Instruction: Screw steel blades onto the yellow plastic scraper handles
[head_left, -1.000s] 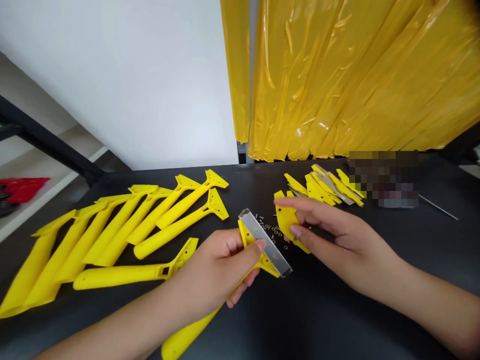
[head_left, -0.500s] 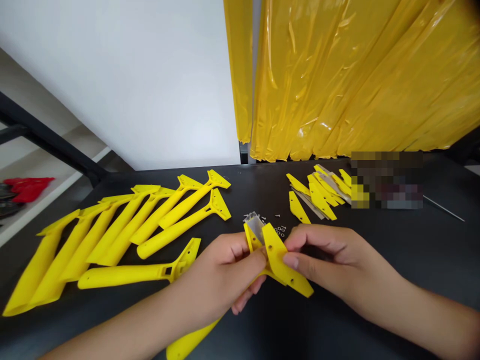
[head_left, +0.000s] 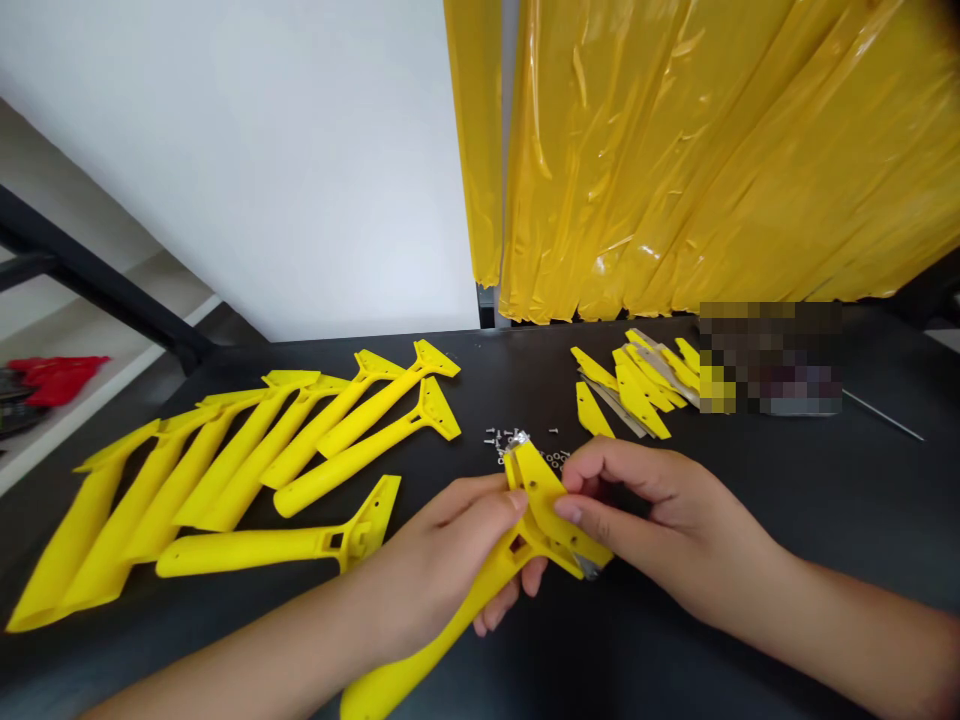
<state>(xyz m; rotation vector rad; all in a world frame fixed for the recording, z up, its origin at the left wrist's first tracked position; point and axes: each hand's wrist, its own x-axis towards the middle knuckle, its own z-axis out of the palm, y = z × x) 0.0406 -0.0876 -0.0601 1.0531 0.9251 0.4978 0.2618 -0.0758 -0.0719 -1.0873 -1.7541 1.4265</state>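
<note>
My left hand (head_left: 450,550) is closed around the head of a yellow scraper handle (head_left: 435,645), whose grip slants toward me at the lower left. Between the thumb and fingers of my right hand (head_left: 660,505) is a yellow cover plate (head_left: 551,490) with two holes, lying against the scraper head. A strip of metal blade (head_left: 590,570) peeks out at the plate's lower end, and shiny metal also shows at its upper end. My left fingers are partly hidden behind the handle. Just beyond my hands lie small screws (head_left: 506,434) and nuts (head_left: 553,459).
More yellow scraper handles (head_left: 367,447) lie in a row at the left of the black table (head_left: 517,370). Yellow cover plates (head_left: 637,390) and blades are piled at the back right, near a thin metal rod (head_left: 885,415) and a blurred-out patch. Yellow plastic sheeting (head_left: 675,160) hangs behind.
The cover plate has moved left onto the scraper head and now lies over the blade. My left thumb has drawn back to the head's left edge, and more of the handle shows.
</note>
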